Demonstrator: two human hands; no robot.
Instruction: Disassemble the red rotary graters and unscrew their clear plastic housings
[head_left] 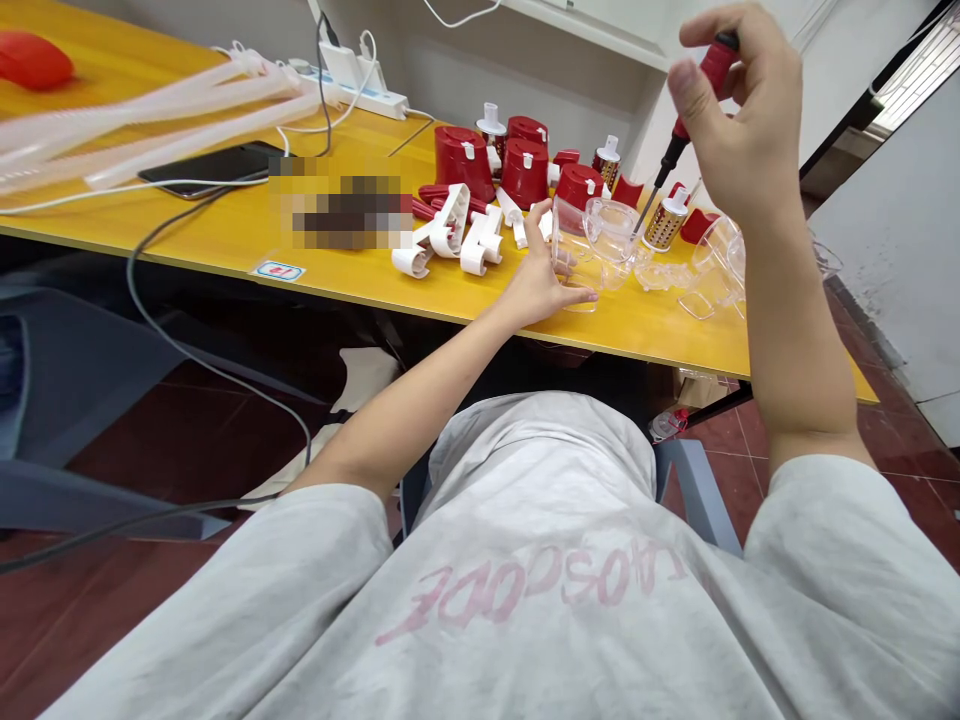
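My right hand [754, 125] is raised and closed round the red and black handle of a screwdriver [677, 140]. The shaft slants down to the left, its tip at a clear plastic housing [611, 232]; whether it touches a screw is too small to tell. My left hand [541, 275] grips the left side of that housing, thumb toward me and fingers behind. Just right of the housing lie small clear plastic pieces [664, 272]. More clear housings [716, 265] stand beyond them, partly behind my right forearm. A perforated metal drum [666, 220] with a white end is behind the tip.
Several red cups [525, 172] and white crank-shaped parts [481, 240] stand along the back and left of the yellow table [360, 275]. Farther left are a black phone [217, 168], cables, a power strip [367, 95] and long clear plastic sleeves [157, 110]. One patch is blurred out.
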